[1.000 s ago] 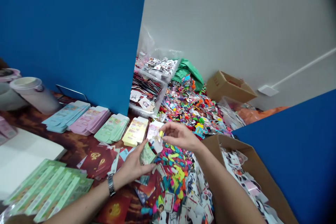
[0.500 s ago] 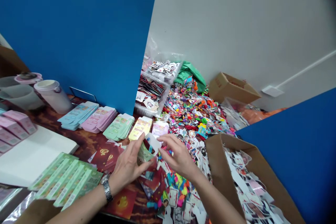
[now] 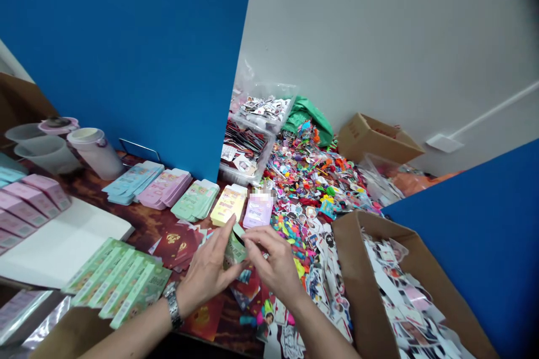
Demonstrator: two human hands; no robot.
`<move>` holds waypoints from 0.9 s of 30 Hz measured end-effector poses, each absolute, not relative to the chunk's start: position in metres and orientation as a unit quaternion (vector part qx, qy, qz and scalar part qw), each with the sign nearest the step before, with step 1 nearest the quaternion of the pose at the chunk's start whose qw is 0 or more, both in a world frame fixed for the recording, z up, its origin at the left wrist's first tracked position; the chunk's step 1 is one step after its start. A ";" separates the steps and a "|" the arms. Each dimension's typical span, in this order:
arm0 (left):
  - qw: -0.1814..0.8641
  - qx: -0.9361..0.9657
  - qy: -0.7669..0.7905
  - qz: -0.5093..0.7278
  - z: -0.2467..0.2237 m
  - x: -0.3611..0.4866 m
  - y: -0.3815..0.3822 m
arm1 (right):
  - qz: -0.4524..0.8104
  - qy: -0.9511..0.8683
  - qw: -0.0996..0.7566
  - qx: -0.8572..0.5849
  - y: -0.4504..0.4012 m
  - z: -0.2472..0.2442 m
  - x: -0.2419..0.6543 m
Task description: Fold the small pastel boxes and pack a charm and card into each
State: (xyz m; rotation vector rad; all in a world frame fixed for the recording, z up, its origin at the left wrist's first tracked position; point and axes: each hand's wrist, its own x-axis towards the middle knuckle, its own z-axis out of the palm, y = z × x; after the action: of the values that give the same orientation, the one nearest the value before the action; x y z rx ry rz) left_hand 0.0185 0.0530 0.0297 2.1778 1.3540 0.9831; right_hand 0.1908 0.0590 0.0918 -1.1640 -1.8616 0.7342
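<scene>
A small green box [image 3: 234, 249] is held in my left hand [image 3: 207, 269], thumb and fingers around its sides; a dark gap shows at its top. My right hand [image 3: 273, 261] pinches the top flap at the box's right edge. Behind the hands lie flat stacks of cartons: blue [image 3: 132, 182], pink [image 3: 165, 188], green [image 3: 195, 200], yellow [image 3: 229, 205] and purple [image 3: 257, 210]. Several filled-out green boxes [image 3: 120, 280] lie in a row to the left of my left wrist.
Colourful trinkets [image 3: 320, 174] are heaped at the back. An open carton of stickers [image 3: 353, 286] stands at right. Pink boxes [image 3: 31, 202] rest by a white board [image 3: 71, 241] at left. Red cards [image 3: 177, 244] lie mid-table. A blue partition [image 3: 126, 39] rises behind.
The white top flap of the green box has folded down toward its opening. My right hand has moved slightly left and its fingers have closed in at the flap. The view has shifted slightly.
</scene>
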 end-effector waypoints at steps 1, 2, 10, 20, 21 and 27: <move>0.195 0.779 0.484 0.347 0.030 0.018 0.052 | 0.288 -0.730 0.401 -0.472 0.059 0.092 0.190; 0.192 0.780 0.486 0.344 0.031 0.018 0.051 | 0.282 -0.726 0.401 -0.482 0.059 0.093 0.189; 0.025 0.811 0.517 0.272 0.031 0.016 0.050 | 0.209 -0.757 0.418 -0.457 0.044 0.076 0.174; 0.112 0.805 0.552 0.185 0.033 -0.022 0.004 | 0.264 -0.785 0.385 -0.407 0.019 0.035 0.148; 0.110 0.805 0.558 0.172 0.034 -0.029 -0.005 | 0.286 -0.785 0.373 -0.403 0.016 0.031 0.145; -0.018 0.786 0.617 0.039 0.025 -0.059 -0.038 | 0.359 -0.772 0.306 -0.426 0.008 -0.004 0.106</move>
State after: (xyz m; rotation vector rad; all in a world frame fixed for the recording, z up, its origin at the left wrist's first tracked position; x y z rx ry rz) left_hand -0.0588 -0.0382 0.0249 2.4969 1.9611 0.1250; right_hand 0.1064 0.0082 -0.0045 -1.1270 -2.0425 0.9503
